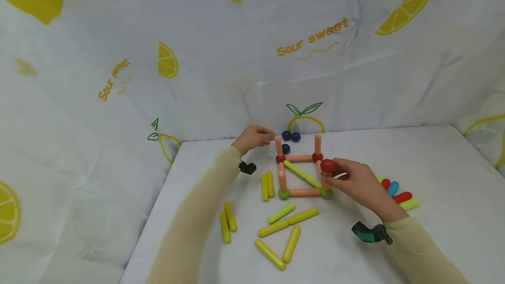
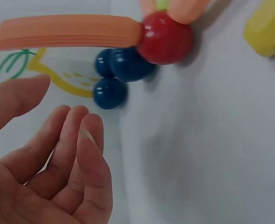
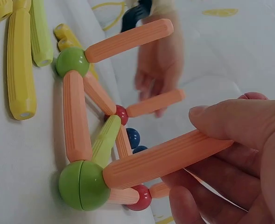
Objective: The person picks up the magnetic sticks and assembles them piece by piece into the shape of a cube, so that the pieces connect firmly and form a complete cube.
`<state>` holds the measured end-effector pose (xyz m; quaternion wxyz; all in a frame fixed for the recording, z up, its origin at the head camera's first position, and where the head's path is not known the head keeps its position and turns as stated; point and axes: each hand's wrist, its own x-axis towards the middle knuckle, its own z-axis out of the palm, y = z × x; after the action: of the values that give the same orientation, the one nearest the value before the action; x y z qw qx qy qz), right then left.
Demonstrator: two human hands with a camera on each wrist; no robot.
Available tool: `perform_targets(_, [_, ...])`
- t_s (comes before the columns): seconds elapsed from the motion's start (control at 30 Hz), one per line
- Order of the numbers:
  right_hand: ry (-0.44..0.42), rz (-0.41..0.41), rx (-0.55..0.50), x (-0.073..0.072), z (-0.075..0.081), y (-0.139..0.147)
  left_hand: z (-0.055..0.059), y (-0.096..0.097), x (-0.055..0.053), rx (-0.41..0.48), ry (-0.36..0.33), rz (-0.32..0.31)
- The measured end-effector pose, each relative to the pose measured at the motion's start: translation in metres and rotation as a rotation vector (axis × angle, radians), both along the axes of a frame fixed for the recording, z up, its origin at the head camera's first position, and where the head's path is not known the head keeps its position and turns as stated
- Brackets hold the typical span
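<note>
A frame of orange magnetic sticks (image 1: 305, 192) stands on the table, joined by two green balls (image 1: 283, 193) and two red balls (image 1: 317, 157). Four-sided at its base, it has an orange stick upright at each corner, and a yellow-green stick (image 1: 301, 174) runs diagonally across. My right hand (image 1: 357, 183) pinches the front right upright orange stick (image 3: 151, 158) near its top, where a red ball (image 1: 328, 165) sits. Beside the back left upright stick (image 2: 67, 31), my left hand (image 2: 58, 163) has loosely bent fingers and holds nothing.
Dark blue balls (image 1: 296, 136) lie behind the frame's back left corner. Several yellow sticks (image 1: 270, 253) are spread in front and to the left. Right of the right hand lie red, blue and yellow-green sticks (image 1: 392, 188). A lemon-print cloth (image 1: 221, 56) hangs behind the table.
</note>
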<state>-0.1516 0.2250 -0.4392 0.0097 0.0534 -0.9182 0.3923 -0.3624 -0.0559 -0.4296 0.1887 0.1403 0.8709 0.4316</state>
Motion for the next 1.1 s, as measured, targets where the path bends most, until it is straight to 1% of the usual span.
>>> perform_targets(0.07, [0.003, 0.002, -0.001, 0.0, -0.001, 0.001, -0.018, 0.005, -0.007, -0.006, -0.081, 0.004])
perform_targets(0.1, [0.004, 0.002, 0.0, 0.0, -0.002, 0.001, -0.025, 0.008, -0.01, -0.006, -0.107, 0.005])
perform_targets(0.13, [0.006, 0.004, -0.003, -0.001, -0.002, 0.0, -0.03, 0.01, -0.011, -0.011, -0.119, 0.005])
perform_targets(0.2, [0.007, 0.009, -0.007, -0.002, -0.003, -0.001, -0.036, 0.013, -0.013, -0.034, -0.126, 0.012])
perform_targets(0.27, [0.008, 0.014, -0.006, -0.003, -0.003, -0.003, -0.039, 0.016, -0.013, -0.074, -0.126, 0.024])
perform_targets(0.37, [0.013, 0.022, -0.003, -0.004, -0.002, -0.004, -0.039, 0.018, -0.011, -0.12, -0.125, 0.04])
perform_targets(0.47, [0.02, 0.029, 0.0, -0.004, -0.002, -0.003, -0.04, 0.017, -0.009, -0.14, -0.104, 0.026])
perform_targets(0.53, [0.022, 0.029, 0.0, -0.003, -0.003, 0.0, -0.041, 0.014, -0.008, -0.138, -0.08, 0.012])
perform_targets(0.6, [0.02, 0.024, 0.002, -0.002, -0.004, 0.003, -0.042, 0.009, -0.006, -0.115, -0.06, 0.006])
perform_targets(0.67, [0.012, 0.022, 0.006, -0.002, -0.005, 0.004, -0.041, -0.004, -0.002, -0.077, -0.048, 0.019])
perform_targets(0.73, [-0.001, 0.019, 0.015, -0.001, -0.007, 0.006, -0.037, -0.018, 0.004, -0.035, -0.049, 0.04])
perform_targets(0.8, [-0.012, 0.015, 0.028, -0.001, -0.007, 0.008, -0.031, -0.031, 0.014, 0.002, -0.042, 0.053])
perform_targets(0.9, [-0.015, 0.016, 0.037, 0.0, -0.007, 0.009, -0.017, -0.046, 0.034, 0.029, 0.0, 0.047])
perform_targets(1.0, [0.001, 0.024, 0.032, -0.002, -0.006, 0.008, 0.0, -0.054, 0.06, 0.046, 0.072, -0.01])
perform_targets(1.1, [0.017, 0.031, 0.025, -0.004, -0.004, 0.004, 0.016, -0.056, 0.087, 0.051, 0.163, -0.117])
